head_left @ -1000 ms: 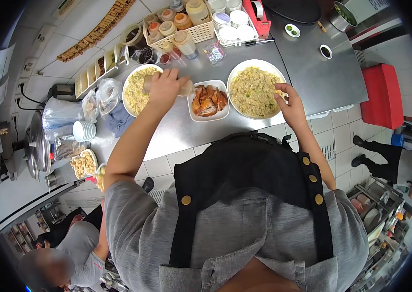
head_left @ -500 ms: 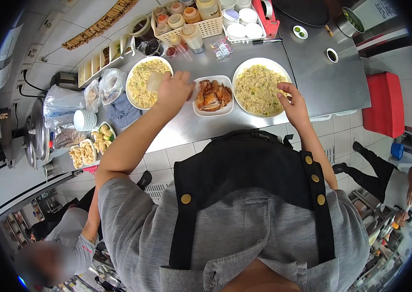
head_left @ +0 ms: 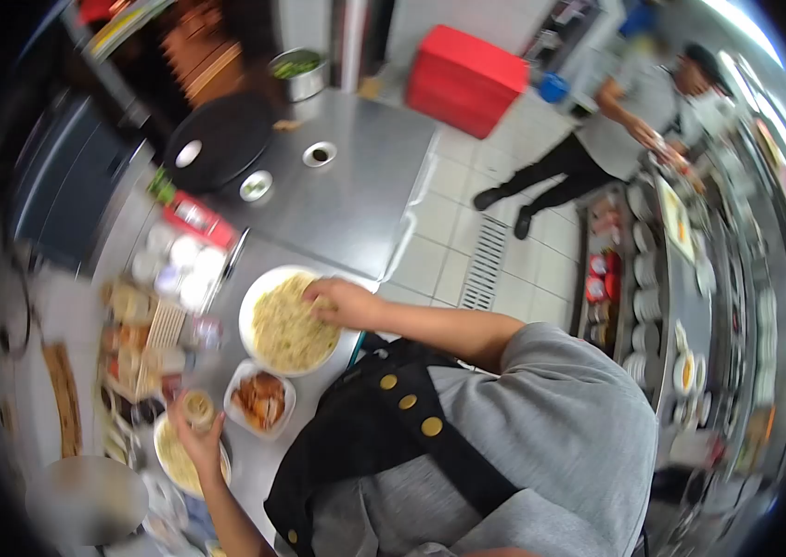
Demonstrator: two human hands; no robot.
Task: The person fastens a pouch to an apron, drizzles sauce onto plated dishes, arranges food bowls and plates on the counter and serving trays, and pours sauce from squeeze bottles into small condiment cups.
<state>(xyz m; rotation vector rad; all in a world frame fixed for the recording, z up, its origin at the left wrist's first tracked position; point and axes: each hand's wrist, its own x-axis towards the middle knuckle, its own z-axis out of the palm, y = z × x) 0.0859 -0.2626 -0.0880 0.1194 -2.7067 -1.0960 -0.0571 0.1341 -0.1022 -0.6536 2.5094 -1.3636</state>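
The view has swung sideways since the earlier frame, and now the right hand point(head_left: 342, 302) rests, seemingly open, on the large round white plate of fried rice point(head_left: 289, 323) while the left hand point(head_left: 196, 432) grasps a small, light, probably slippery squeeze bottle point(head_left: 196, 407) by its body above the steel tabletop point(head_left: 356, 200).

Grey short-sleeved shirt, black apron with gold round buttons on straps, possibly denim-textured, bare forearms

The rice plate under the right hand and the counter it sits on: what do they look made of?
Rice plate: glossy white, likely ceramic or melamine; the blur leaves that open. Counter: brushed stainless steel by its look, grey with a dull, soft sheen. The right hand rests at the plate's edge.
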